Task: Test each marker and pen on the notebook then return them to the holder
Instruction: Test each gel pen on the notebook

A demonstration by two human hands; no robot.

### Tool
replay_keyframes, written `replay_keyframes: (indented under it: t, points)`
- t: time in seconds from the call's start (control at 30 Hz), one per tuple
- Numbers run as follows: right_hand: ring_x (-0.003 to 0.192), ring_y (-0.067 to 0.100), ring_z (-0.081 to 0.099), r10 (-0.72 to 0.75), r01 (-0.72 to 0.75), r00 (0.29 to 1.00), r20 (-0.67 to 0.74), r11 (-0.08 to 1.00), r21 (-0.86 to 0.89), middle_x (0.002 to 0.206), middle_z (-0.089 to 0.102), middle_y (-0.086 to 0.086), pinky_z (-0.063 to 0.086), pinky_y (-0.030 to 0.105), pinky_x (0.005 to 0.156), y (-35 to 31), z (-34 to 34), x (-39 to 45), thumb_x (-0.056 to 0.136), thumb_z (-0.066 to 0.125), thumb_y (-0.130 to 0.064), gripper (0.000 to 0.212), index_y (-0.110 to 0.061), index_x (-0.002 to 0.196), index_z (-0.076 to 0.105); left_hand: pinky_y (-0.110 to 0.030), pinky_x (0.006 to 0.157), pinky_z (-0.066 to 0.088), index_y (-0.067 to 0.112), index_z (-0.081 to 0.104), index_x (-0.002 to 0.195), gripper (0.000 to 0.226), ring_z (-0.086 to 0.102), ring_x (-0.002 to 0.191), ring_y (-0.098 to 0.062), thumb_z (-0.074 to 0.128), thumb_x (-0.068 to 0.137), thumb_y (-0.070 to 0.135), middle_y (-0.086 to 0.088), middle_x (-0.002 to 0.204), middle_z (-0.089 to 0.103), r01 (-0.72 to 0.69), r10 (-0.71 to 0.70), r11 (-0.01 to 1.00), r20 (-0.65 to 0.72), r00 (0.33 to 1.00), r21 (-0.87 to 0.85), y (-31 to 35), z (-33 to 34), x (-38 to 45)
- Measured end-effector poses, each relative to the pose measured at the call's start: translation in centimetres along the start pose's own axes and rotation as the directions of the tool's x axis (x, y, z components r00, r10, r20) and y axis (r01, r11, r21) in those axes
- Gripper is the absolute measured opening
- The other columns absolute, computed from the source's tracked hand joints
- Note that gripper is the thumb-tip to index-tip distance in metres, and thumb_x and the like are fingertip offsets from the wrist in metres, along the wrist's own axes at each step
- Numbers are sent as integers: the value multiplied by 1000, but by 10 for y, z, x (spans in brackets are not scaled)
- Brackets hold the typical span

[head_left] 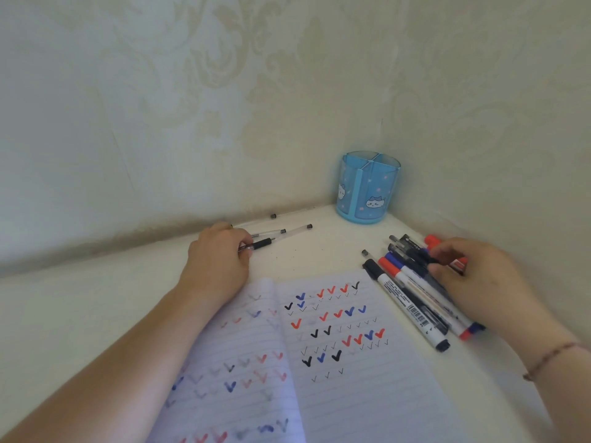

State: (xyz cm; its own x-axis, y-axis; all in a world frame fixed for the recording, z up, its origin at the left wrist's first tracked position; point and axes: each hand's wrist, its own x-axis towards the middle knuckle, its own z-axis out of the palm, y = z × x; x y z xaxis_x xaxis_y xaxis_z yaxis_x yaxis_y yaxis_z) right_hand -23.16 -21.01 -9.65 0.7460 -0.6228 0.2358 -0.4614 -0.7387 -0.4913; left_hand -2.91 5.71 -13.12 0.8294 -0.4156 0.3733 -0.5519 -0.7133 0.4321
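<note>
An open lined notebook (345, 372) covered in red, blue and black check marks lies in front of me. My left hand (217, 260) rests above its top left corner, fingers closed on a black-grip pen (262, 243). Two clear pens (287, 231) lie just beyond it. My right hand (476, 273) sits on a pile of markers and pens (406, 282) to the right of the notebook, its fingers curled onto them; whether it grips one is unclear. The blue divided pen holder (367, 187) stands in the corner with nothing visible in it.
Another clear pen (281, 215) lies along the wall at the back. Patterned walls meet in a corner behind the holder. The table is a pale surface (96, 314). A thin bracelet (550, 356) circles my right wrist.
</note>
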Motion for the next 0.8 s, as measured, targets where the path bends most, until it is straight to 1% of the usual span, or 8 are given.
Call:
replay_keyframes:
  t: [0.17, 0.27, 0.33, 0.4, 0.47, 0.57, 0.67, 0.8]
  points:
    - [86, 16, 52, -85, 80, 987, -140, 996, -37, 103, 69, -2, 39, 28, 78, -4, 0, -5, 81, 72, -30, 15, -26, 96, 70, -24, 72, 37, 13, 73, 92, 16, 59, 84, -23, 60, 89, 4, -2, 88, 67, -68, 56, 990, -95, 994, -123, 4, -3, 1]
    - [79, 8, 56, -151, 201, 966, -209, 949, 243, 86, 68, -13, 46, 27, 75, -26, -3, -19, 76, 71, -46, 22, -36, 95, 65, -6, 71, 37, 16, 73, 93, 14, 59, 80, -8, 61, 90, 10, 5, 89, 69, -193, 148, 929, -163, 975, -314, 25, -13, -7]
    - [72, 11, 58, -236, 255, 967, -100, 853, 455, 82, 70, -10, 48, 25, 67, -40, 0, -30, 70, 71, -60, 39, -41, 103, 63, -4, 74, 37, 22, 71, 95, 15, 57, 82, 3, 58, 90, 19, 18, 89, 67, -317, 266, 861, -179, 947, -397, 41, -21, -18]
    - [67, 19, 61, -313, 243, 950, -24, 685, 687, 79, 73, 1, 51, 30, 66, -48, 6, -40, 62, 76, -65, 54, -38, 107, 63, -6, 77, 37, 31, 69, 98, 16, 57, 85, 5, 56, 91, 24, 22, 90, 65, -396, 382, 810, -124, 916, -432, 51, -23, -30]
    - [66, 21, 65, -351, 238, 936, -33, 561, 793, 77, 73, 6, 54, 29, 65, -52, 12, -47, 60, 81, -59, 49, -33, 99, 67, -11, 79, 40, 37, 64, 103, 16, 58, 90, 1, 55, 93, 28, 19, 93, 66, -443, 483, 783, -24, 875, -436, 55, -22, -36]
    - [60, 28, 61, -407, 283, 911, -62, 509, 813, 71, 70, 9, 50, 33, 56, -61, 20, -54, 68, 80, -38, 23, -24, 80, 66, -12, 83, 39, 39, 58, 111, 17, 56, 95, 0, 51, 98, 30, 21, 98, 62, -489, 571, 753, 66, 819, -440, 56, -21, -40]
    - [61, 24, 64, -412, 259, 911, -32, 510, 820, 73, 71, 11, 53, 31, 55, -63, 24, -57, 72, 78, -22, 15, -23, 78, 64, -14, 85, 41, 31, 55, 120, 26, 54, 98, -1, 43, 99, 42, 22, 100, 57, -544, 647, 711, 112, 754, -446, 61, -23, -44]
    - [57, 16, 62, -458, 271, 889, -10, 507, 818, 70, 70, 11, 50, 24, 53, -64, 24, -59, 75, 75, -15, 14, -23, 76, 63, -11, 71, 39, 18, 60, 108, 26, 49, 78, 4, 40, 101, 33, 12, 87, 57, -572, 697, 671, 138, 703, -473, 65, -21, -47]
